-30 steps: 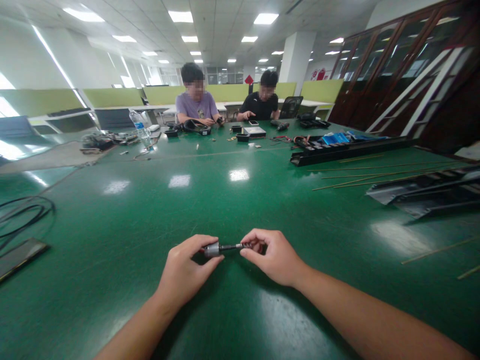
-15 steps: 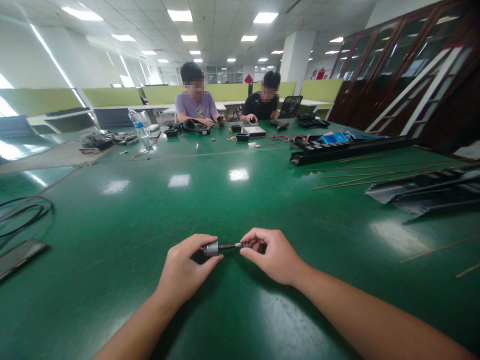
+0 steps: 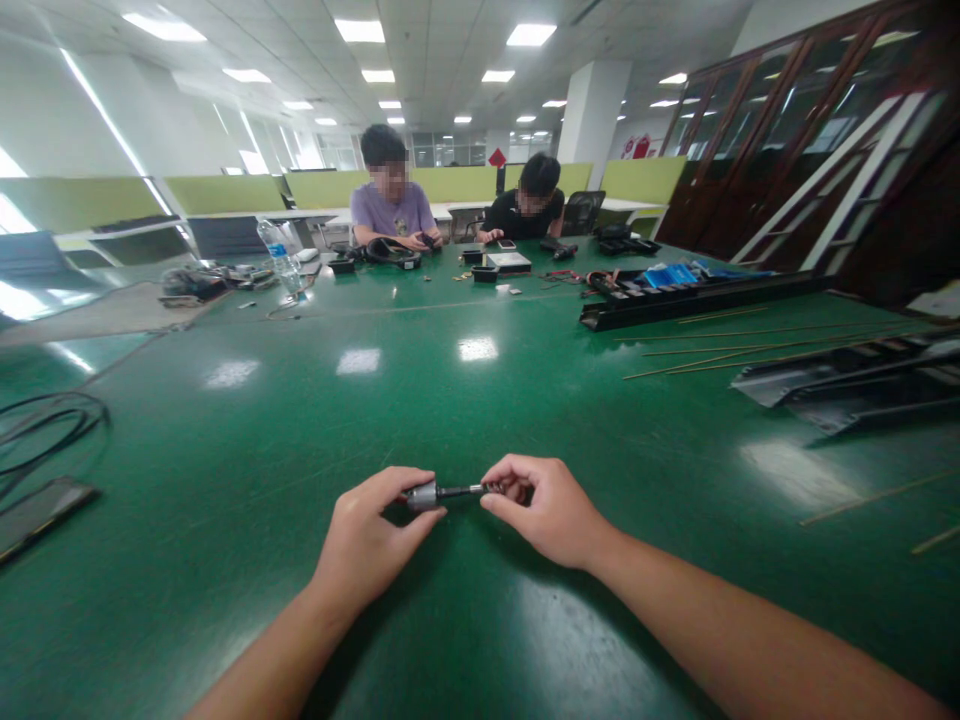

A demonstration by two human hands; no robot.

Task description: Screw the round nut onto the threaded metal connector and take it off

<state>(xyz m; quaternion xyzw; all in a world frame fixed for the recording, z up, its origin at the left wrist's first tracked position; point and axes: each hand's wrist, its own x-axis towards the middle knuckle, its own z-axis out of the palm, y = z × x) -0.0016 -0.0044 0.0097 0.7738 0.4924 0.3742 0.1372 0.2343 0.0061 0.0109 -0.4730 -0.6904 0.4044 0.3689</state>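
Left fingers [image 3: 406, 477] grip silver cylinder [image 3: 424, 496]; bottle label [image 3: 277, 249] illegible.

Bright ceiling lights [image 3: 359, 31], white glare on green tabletop [image 3: 300, 410], wide-angle stretch (edges soft)

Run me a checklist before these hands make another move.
1. Left hand holding the cylinder: ok, between thumb and fingers.
2. Right hand holding the rod: ok, pinched at its right end.
3. Rod roughly in line with the cylinder: ok.
4. Rod firmly fixed in the cylinder: cannot tell.
5. Rod's right tip visible: not ok, the fingers partly hide it.
6. Bottle apart from both hands: ok.
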